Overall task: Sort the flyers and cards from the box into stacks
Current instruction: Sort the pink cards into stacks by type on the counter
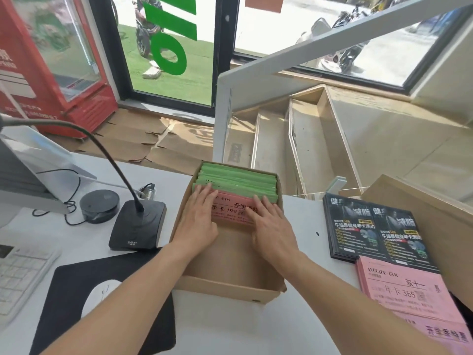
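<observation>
Both hands reach into the cardboard box (225,285) on the bench (230,326); left hand (198,216) and right hand (271,226) lie flat, fingers straight, on the pink flyers (230,211), gripping nothing. Green flyers (238,180) fill the box's far end; black flyers (368,231) and a pink stack (404,288) sit on the bench to the right.

A white desk (230,326) fills the lower frame. On it: a cardboard box (225,283) at centre, a microphone base (138,226) and a round black puck (99,204) to its left, a black mat (74,290) and keyboard (18,275) at lower left, black flyers (371,231) and pink flyers (407,290) at right.
</observation>
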`<state>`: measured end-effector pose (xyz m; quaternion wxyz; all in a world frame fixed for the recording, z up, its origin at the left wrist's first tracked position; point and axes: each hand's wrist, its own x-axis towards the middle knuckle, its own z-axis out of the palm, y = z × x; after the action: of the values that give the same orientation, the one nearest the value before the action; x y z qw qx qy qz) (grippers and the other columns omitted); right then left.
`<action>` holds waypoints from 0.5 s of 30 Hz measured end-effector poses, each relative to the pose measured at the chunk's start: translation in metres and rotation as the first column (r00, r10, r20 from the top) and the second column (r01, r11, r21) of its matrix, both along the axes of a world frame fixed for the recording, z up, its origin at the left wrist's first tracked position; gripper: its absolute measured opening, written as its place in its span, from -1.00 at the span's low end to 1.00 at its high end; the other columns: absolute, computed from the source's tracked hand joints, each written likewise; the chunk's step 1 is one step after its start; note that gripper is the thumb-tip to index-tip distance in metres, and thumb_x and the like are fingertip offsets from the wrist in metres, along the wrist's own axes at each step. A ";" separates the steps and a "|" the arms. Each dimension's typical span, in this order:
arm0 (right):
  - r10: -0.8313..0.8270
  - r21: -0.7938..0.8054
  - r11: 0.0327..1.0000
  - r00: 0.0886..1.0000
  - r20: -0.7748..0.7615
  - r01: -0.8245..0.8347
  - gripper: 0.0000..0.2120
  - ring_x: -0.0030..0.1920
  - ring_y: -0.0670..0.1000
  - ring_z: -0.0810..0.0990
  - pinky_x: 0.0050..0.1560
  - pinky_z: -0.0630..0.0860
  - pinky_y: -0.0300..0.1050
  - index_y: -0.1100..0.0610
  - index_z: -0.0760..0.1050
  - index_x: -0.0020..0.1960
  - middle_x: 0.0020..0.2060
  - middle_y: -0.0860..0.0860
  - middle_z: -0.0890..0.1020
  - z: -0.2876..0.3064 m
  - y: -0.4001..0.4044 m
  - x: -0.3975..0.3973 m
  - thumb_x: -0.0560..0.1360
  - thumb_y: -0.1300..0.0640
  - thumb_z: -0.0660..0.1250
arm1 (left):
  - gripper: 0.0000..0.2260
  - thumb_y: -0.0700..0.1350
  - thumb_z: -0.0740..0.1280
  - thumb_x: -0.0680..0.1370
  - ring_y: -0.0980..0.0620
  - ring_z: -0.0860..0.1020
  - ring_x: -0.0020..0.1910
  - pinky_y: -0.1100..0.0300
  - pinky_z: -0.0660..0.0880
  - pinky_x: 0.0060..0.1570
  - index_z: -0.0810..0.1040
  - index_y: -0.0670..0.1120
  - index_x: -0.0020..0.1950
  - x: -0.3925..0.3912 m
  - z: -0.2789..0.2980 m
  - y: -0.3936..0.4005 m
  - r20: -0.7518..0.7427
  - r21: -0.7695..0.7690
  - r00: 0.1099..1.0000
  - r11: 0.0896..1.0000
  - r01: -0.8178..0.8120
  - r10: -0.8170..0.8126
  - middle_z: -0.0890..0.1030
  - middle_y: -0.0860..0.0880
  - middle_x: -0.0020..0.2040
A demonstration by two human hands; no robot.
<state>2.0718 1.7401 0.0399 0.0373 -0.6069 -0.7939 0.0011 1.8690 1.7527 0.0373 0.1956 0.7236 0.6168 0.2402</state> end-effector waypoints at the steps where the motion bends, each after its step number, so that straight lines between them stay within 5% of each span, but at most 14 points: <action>1: -0.008 0.038 0.999 1.000 0.000 0.008 -0.46 0.58 0.14 0.21 0.56 0.08 0.04 0.03 0.39 0.52 0.57 0.09 0.28 -0.001 0.000 -0.001 0.55 0.21 0.27 | -0.27 -0.31 0.26 0.50 0.07 -0.14 0.63 0.17 -0.21 0.56 0.12 -0.04 0.64 0.000 -0.001 0.000 0.009 0.014 1.000 1.000 -0.011 0.011 0.01 0.02 0.66; 4: -0.001 0.168 0.986 0.999 -0.038 0.008 -0.57 0.33 0.12 0.57 0.41 0.43 0.10 0.00 0.64 0.26 0.31 0.02 0.61 -0.002 0.001 -0.001 0.41 0.22 0.45 | -0.28 -0.30 0.27 0.49 0.06 -0.14 0.64 0.14 -0.21 0.57 0.14 -0.07 0.63 0.001 -0.001 0.001 0.018 0.034 1.000 0.999 -0.026 0.025 0.06 0.02 0.66; 8: 0.044 0.263 0.965 0.993 -0.111 -0.013 -0.63 0.02 0.02 0.69 0.14 0.58 0.00 -0.06 0.71 0.06 0.05 -0.10 0.73 0.000 -0.002 0.000 0.33 0.29 0.50 | -0.29 -0.30 0.27 0.49 0.05 -0.14 0.64 0.16 -0.23 0.55 0.15 -0.08 0.63 0.001 0.000 0.001 0.017 0.030 0.999 0.999 -0.029 0.029 0.07 0.01 0.65; 12: 0.006 0.244 0.969 0.985 -0.175 0.038 -0.59 -0.28 0.03 0.65 -0.33 0.44 -0.14 -0.03 0.65 0.05 -0.21 -0.12 0.70 0.006 -0.006 -0.003 0.33 0.38 0.44 | -0.27 -0.30 0.25 0.48 0.05 -0.16 0.64 0.14 -0.22 0.57 0.12 -0.07 0.64 0.001 -0.002 0.000 0.018 0.028 1.000 0.999 -0.021 0.021 0.04 0.02 0.66; 15: -0.015 0.232 0.971 0.984 -0.179 0.057 -0.54 -0.26 0.03 0.65 -0.35 0.41 -0.14 -0.04 0.61 0.11 -0.22 -0.12 0.69 0.007 -0.006 -0.002 0.32 0.38 0.39 | -0.24 -0.30 0.25 0.48 0.05 -0.18 0.64 0.12 -0.23 0.58 0.06 -0.06 0.65 0.001 -0.003 0.000 0.019 0.025 1.000 1.000 -0.012 0.011 0.02 0.03 0.67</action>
<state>2.0695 1.7340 0.0466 0.1795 -0.6101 -0.7707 -0.0404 1.8701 1.7528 0.0342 0.1909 0.7202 0.6159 0.2561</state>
